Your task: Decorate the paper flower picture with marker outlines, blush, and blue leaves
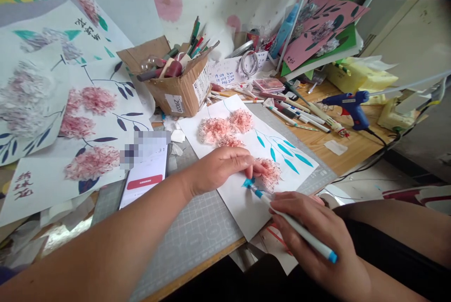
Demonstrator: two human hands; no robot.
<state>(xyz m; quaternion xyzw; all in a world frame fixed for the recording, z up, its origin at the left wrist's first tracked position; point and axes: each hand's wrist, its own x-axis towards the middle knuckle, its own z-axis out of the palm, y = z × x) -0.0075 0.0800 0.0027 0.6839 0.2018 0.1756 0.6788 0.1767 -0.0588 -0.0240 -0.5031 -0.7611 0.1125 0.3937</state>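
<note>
A white marker pen with blue ends [305, 235] is gripped in my right hand [317, 236]. Its tip meets a fresh turquoise patch [248, 183] on the white paper sheet [243, 217]. With fingers bent and closed, my left hand [225, 168] holds the edge of a pink crumpled paper flower [269, 175] just above that patch. More pink paper flowers [215, 130] are fixed to the upper part of the sheet. To their right runs a drawn turquoise stem with leaves [284, 149]. A grey cutting mat [186, 231] lies under the sheet.
A phone [146, 175] lies left of the sheet, beside finished flower pictures [102, 161]. Behind stands a cardboard box [186, 86] full of pens and tools. Several markers [299, 116] and a blue glue gun [352, 104] with its cord lie at the right.
</note>
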